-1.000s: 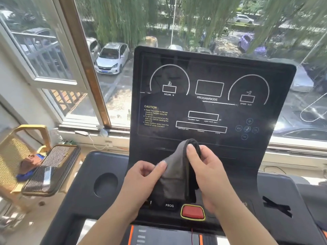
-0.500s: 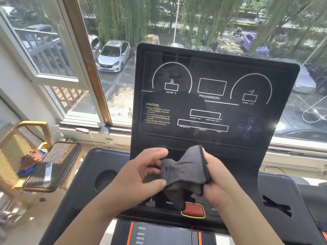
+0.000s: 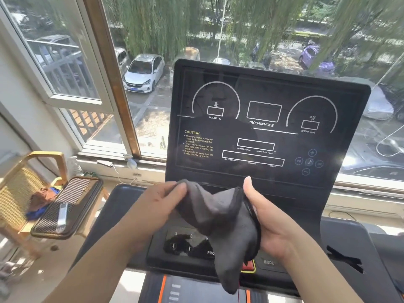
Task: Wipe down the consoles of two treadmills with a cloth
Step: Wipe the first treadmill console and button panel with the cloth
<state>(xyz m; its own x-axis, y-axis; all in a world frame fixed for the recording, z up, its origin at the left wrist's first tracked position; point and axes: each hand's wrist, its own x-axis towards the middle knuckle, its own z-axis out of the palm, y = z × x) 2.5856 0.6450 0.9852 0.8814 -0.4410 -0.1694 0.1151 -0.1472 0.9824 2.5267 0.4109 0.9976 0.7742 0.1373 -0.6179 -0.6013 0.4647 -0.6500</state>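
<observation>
Cloth (image 3: 220, 215) held between left hand (image 3: 157, 206) and right hand (image 3: 277, 224) — over console (image 3: 262, 127)

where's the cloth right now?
Head view, lower centre: the grey cloth is held between the left hand and right hand, just in front of the console keypad, its hanging tail partly covering the red button.

The grey cloth (image 3: 220, 221) hides most of the red button (image 3: 248, 266), the end of the PROG label (image 3: 210, 252) and the fingers of the right hand (image 3: 275, 219). On the console (image 3: 269, 84) the round button icons (image 3: 309, 162) are too blurred to read. The picture's left edge cuts off the chair (image 3: 19, 182)
</observation>
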